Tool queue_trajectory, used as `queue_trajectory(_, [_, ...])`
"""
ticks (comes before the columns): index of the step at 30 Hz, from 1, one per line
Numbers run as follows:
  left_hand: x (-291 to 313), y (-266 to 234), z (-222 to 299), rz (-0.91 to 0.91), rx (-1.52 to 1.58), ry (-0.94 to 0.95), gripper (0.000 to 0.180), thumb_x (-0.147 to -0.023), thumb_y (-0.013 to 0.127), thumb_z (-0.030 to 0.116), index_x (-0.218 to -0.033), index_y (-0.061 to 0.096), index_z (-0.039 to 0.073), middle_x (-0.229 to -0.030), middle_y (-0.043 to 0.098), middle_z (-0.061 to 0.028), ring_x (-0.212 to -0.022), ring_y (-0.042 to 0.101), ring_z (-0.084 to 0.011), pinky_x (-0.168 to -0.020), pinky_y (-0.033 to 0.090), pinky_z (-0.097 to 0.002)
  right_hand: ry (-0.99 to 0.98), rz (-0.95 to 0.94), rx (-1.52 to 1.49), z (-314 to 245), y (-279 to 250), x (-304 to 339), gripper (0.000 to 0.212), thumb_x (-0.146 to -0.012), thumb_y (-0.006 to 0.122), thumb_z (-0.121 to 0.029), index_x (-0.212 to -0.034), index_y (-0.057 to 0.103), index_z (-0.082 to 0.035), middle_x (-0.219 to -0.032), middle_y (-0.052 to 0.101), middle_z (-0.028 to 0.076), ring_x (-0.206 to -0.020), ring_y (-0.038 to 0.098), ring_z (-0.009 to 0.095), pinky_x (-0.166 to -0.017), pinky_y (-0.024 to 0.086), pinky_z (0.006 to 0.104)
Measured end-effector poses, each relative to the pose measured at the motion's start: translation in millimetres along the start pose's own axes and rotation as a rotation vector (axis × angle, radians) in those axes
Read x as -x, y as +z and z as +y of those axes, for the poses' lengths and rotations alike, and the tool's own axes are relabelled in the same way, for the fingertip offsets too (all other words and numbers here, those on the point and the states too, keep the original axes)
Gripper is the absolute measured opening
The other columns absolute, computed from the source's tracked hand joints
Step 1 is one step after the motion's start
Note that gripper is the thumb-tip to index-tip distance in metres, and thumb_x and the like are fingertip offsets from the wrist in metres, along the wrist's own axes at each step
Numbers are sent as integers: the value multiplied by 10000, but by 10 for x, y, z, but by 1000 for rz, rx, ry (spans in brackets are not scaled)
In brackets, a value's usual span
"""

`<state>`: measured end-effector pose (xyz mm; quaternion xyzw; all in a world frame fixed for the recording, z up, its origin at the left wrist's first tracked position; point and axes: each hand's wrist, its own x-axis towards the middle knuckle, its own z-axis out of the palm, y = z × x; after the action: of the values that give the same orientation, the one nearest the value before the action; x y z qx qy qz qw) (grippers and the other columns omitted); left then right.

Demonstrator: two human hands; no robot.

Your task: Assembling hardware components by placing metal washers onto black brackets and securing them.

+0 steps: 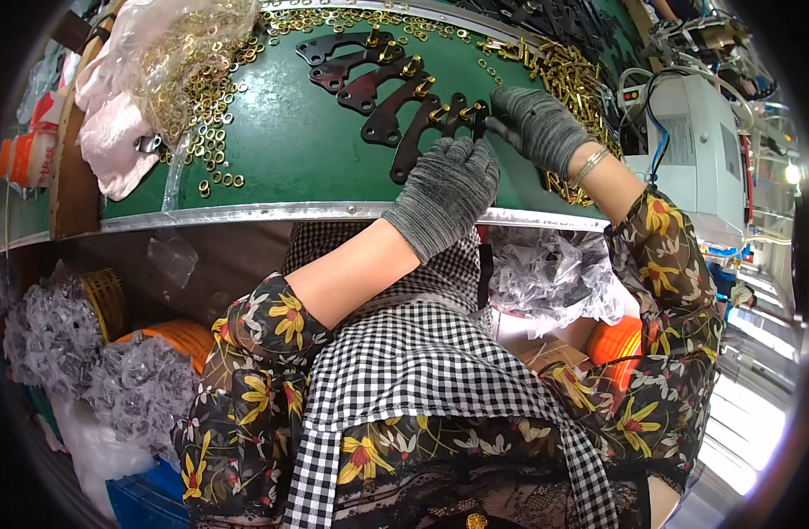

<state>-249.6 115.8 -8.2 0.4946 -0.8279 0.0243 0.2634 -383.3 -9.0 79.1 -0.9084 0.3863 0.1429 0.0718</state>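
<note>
Several black metal brackets (385, 123) lie side by side in a slanting row on the green tabletop (281, 132). Brass fittings (425, 85) stand at their far ends. My left hand (447, 189), in a grey knit glove, is closed over the near end of a bracket (455, 115) at the row's right end; its fingertips are partly hidden. Just right of that bracket is my right hand (538, 128), also gloved, with fingers bent toward the last bracket (478, 119). Whatever those fingers hold, if anything, is hidden.
Loose brass rings (211, 115) spread over the left and far table. Brass pins (574, 79) are heaped beyond my right hand. A pink cloth (118, 145) lies left, and a white machine (700, 141) stands right. A metal edge (281, 211) borders the table; clear plastic scraps (554, 273) sit below.
</note>
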Motion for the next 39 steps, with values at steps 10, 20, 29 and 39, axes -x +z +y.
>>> queue_trajectory(10, [-3,-3,-7,4,51,-11,309,-868,609,280,-1063,660,46,-1163,631,-124,-1064,574,-275,-932,440,-430,-437,10,301,178,-77,-86,232,-770,657,-56,-999,617,-58,-862,637,133,-825,655,308,-746,533,412])
queue_trajectory(20, [34,-5,-25,18,82,-9,325,-865,605,267,-1072,656,21,-1172,628,-136,-1058,574,-280,-925,449,-420,-28,-235,181,-83,-88,-158,328,-963,533,-326,-843,642,-41,-712,618,183,-709,637,362,-703,523,439])
queue_trajectory(29, [-21,-20,-9,26,95,10,297,-863,599,260,-1060,661,48,-1178,627,-130,-1048,572,-274,-911,452,-418,227,-87,23,65,241,-104,591,-1009,342,-444,-835,683,5,-735,647,217,-778,662,368,-797,514,458])
queue_trajectory(39, [9,-28,-2,22,60,-3,293,-875,589,273,-1068,660,65,-1188,626,-124,-1069,556,-272,-928,440,-415,200,-297,-225,33,19,-141,558,-988,403,-421,-763,684,4,-653,642,171,-675,653,324,-780,510,438])
